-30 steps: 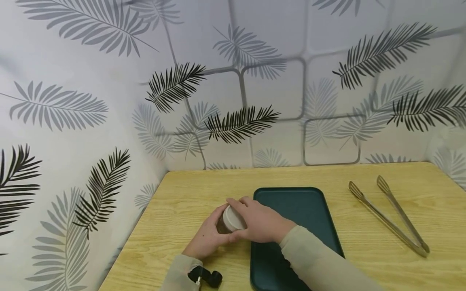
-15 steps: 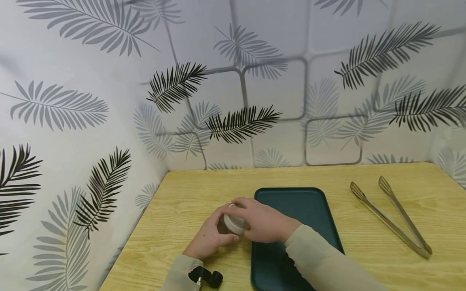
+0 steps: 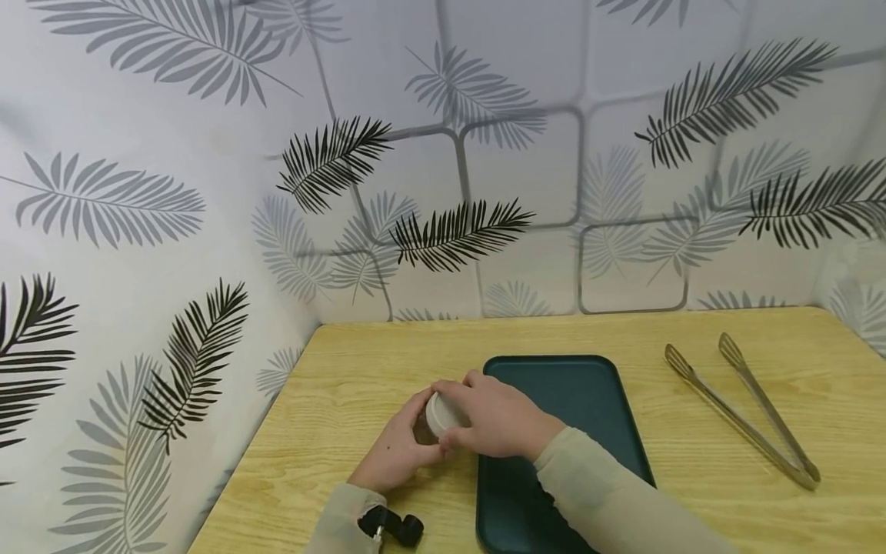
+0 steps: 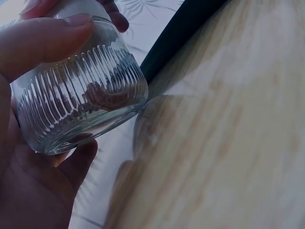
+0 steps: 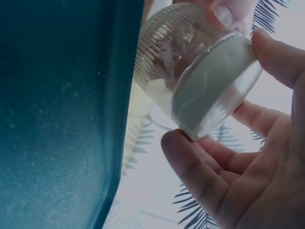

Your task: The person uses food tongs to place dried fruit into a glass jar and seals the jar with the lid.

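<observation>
A ribbed clear glass jar [image 4: 88, 93] with a white lid [image 3: 443, 415] is held between both hands, left of the tray in the head view. My left hand [image 3: 396, 455] grips the glass body, its thumb across the shoulder of the jar in the left wrist view. Fingers and thumb of my right hand [image 3: 504, 420] are curled round the lid's edge; the right wrist view shows the lid [image 5: 214, 88] seated on the jar. Through the glass some reddish-brown pieces [image 5: 169, 59] are visible. The jar's base is hidden by the hands in the head view.
A dark green rectangular tray [image 3: 554, 377] lies just right of the jar, partly under the right forearm. Spread metal tongs [image 3: 747, 419] rest on the wooden table [image 3: 360, 362] to the right. Behind stands a leaf-patterned wall [image 3: 526, 169]. A black strap device [image 3: 391, 527] sits at the left wrist.
The right hand's fingers turned over the lid half a second ago, covering more of it, and have since turned back. The left hand stays in place on the jar.
</observation>
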### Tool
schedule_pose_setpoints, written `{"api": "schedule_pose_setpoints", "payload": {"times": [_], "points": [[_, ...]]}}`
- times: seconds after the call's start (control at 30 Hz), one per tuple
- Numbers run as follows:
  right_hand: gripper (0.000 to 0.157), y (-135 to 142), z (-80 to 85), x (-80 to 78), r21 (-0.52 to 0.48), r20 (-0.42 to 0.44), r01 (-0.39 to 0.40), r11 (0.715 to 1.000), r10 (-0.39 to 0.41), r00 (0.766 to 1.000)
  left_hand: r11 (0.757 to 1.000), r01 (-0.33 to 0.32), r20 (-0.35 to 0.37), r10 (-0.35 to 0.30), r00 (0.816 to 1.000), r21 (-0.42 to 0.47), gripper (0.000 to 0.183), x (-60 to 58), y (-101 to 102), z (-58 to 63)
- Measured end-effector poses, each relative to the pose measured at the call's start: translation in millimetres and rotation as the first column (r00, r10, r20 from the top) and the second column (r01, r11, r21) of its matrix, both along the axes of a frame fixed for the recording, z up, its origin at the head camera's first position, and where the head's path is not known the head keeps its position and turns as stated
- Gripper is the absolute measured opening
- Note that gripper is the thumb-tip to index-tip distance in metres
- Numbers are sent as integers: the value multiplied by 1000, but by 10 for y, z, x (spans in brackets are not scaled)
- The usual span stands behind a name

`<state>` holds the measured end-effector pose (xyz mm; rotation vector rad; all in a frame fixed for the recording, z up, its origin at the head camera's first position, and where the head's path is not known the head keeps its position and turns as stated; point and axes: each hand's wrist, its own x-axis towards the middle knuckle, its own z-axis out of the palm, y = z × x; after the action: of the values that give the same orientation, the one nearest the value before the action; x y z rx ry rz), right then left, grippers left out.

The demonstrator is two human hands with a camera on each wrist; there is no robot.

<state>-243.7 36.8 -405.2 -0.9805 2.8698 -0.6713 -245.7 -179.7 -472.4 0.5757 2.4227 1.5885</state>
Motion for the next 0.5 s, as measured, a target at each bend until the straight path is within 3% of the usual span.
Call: {"api": "schedule_pose_setpoints", "payload": {"times": [0.27,0.5], "points": [[69,10,-42,-7,8,-33,4,1000,-4,999,1000,-5,-17,5,1000,-30,92,-38,-8,-6],[72,47,-98,13,-7,-34,13,1000,-14,999,999,-32,53,30,998,29,88,-29,-12,-44]]}}
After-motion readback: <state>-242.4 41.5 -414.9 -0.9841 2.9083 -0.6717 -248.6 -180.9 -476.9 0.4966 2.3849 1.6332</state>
